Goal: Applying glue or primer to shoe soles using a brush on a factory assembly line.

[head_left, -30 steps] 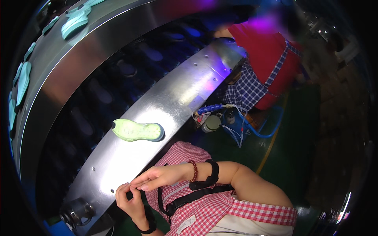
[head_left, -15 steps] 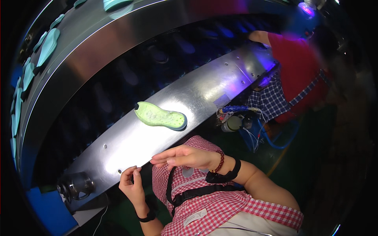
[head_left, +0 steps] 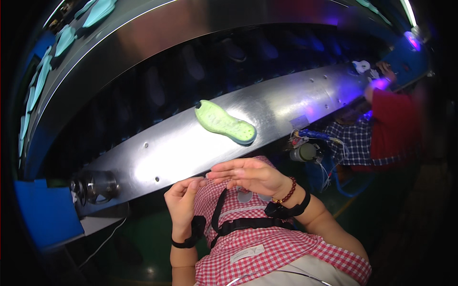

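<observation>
Hovering by bench point(head_left: 176, 155) edge: left hand point(head_left: 183, 201), right hand point(head_left: 260, 175) | sole point(head_left: 224, 122): room leftward

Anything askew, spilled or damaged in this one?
Nothing plainly stands out. The green shoe sole lies at a slant to the metal ledge under it, but it looks whole, with no obvious damage or spill.
</observation>
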Available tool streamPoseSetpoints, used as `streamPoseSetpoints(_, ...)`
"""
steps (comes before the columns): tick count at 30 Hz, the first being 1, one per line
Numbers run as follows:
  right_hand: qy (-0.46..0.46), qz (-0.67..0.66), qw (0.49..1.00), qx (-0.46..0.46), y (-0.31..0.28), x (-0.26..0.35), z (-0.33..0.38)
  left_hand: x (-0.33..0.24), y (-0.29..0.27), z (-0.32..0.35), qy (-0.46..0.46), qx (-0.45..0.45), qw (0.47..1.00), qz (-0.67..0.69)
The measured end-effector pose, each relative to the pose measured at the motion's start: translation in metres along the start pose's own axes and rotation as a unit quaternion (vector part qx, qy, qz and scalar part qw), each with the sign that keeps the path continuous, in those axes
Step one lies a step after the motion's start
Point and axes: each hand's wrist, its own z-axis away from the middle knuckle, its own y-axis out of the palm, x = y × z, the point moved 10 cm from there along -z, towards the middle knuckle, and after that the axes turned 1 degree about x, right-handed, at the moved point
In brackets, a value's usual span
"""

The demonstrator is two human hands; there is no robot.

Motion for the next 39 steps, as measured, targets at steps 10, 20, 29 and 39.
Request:
streamPoseSetpoints(10, 0.024, -0.119, 0.992, 0.027, 0.007, 0.003, -0.016, -0.016, 0.009, -0.008, 0.010, 0.019, 1.000, 0.014)
streamPoseSetpoints(20, 0.046, -0.147, 0.987, 0.047, 0.010, 0.012, -0.030, -0.035, -0.010, -0.025, -0.001, -0.079, 0.996, 0.045)
streamPoseSetpoints(29, 0.055, -0.213, 0.972, 0.081, 0.025, 0.013, -0.029, -0.100, 0.024, -0.006, 0.298, -0.058, 0.896, -0.324)
streamPoseSetpoints(39, 0.074, -0.290, 0.949, 0.095, 0.040, 0.004, -0.018, -0.102, 0.042, 0.017, 0.367, -0.063, 0.801, -0.468)
